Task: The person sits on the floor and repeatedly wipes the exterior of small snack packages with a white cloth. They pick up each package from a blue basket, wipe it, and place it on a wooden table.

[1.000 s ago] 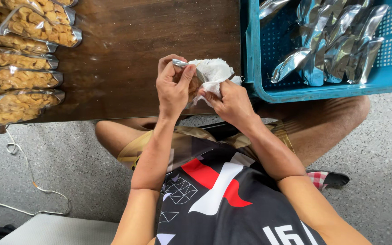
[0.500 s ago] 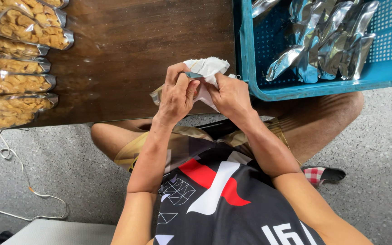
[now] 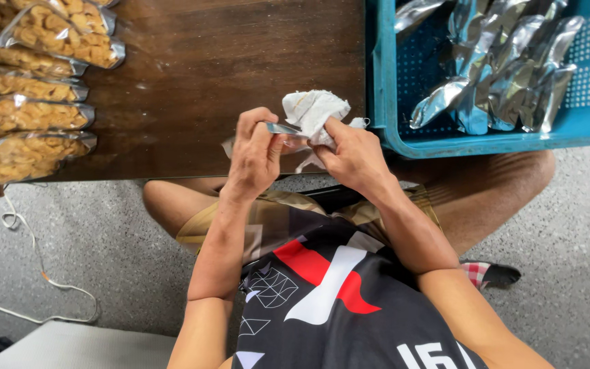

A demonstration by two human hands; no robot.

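Sitting at the big brown wooden table (image 3: 240, 68), the person works right at its near edge. The table takes up most of the view. On the right sits a blue plastic crate (image 3: 384, 102) with holes in its walls, and shiny silver pouches (image 3: 500, 75) lie in a pile inside it. On the left side of the table lie clear bags of golden snacks (image 3: 29, 116), one next to the other in a row.

Both hands are up over the table edge, close together. The left hand (image 3: 254, 154) is closed, and its fingers pinch a small flat silver pouch (image 3: 285, 129) by one end. The right hand (image 3: 353, 157) is closed around a crumpled white cloth (image 3: 312, 109) and presses it onto the other end of the pouch.

A second ago the hands were a bit lower and nearer the body, and the white cloth lay spread out more over the pouch. Now the hands have come up over the wood, and the cloth is bunched into a ball at the top. More of the silver pouch shows between the two hands. It looks like the wiping of this pouch is going on, not finished.
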